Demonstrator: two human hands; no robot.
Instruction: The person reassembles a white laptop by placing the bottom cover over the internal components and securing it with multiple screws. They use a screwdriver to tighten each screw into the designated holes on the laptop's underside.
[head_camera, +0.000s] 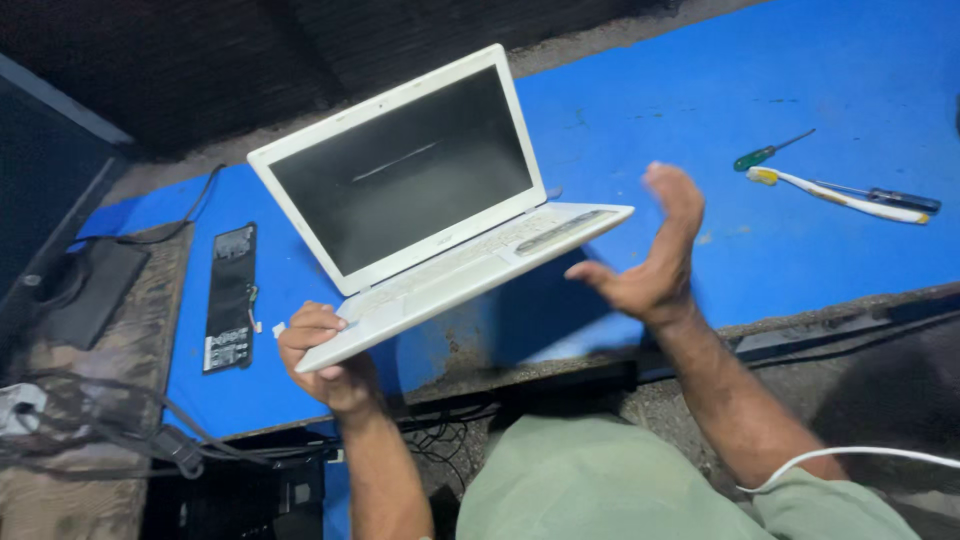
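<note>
A repair workshop — screwdrivers (775, 150), a loose battery pack (229, 297) on a blue workbench (720, 90).

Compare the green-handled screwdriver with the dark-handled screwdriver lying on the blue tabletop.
The green-handled screwdriver lies farther from the person, its thin shaft pointing up and to the right; the dark-handled screwdriver lies nearer the right edge, its shaft pointing left. The green one lies by itself; the dark one lies close alongside a white toothbrush. Both lie flat on the blue tabletop, untouched by either hand.
</note>
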